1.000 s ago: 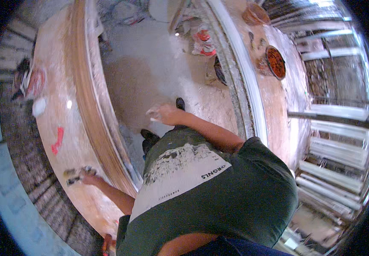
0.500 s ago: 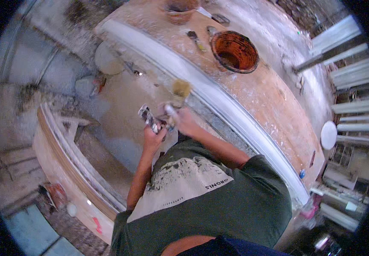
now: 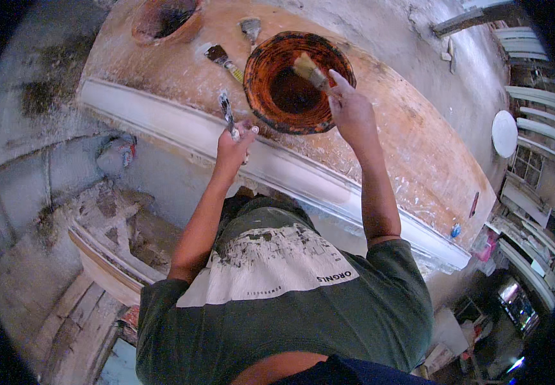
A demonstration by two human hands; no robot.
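My right hand (image 3: pixel 352 114) is closed round the handle of a paintbrush (image 3: pixel 309 69). Its pale bristles hang over the mouth of an orange-brown bucket (image 3: pixel 256 106) with a dark, crusted inside. Whether the bristles touch the bucket, I cannot tell. Just left of the bucket, my left hand (image 3: pixel 234 151) grips a flat tool smeared white, which looks like a putty knife (image 3: pixel 227 110), blade pointing up. Below that hand runs a long white moulding (image 3: pixel 181 120) along the near edge of the stained tabletop (image 3: pixel 412 138).
Beside the bucket lie a dark-bristled brush (image 3: pixel 221 58) and a scraper (image 3: pixel 250 29). Another orange container (image 3: pixel 162 22) stands at the far left. A small blue object (image 3: pixel 455 230) is near the right end. White lengths (image 3: pixel 534 99) are stacked at right.
My right hand has carried the paintbrush up and right, from in front of me to over the bucket. My left hand has risen to the moulding, still holding its tool. The view has shifted.
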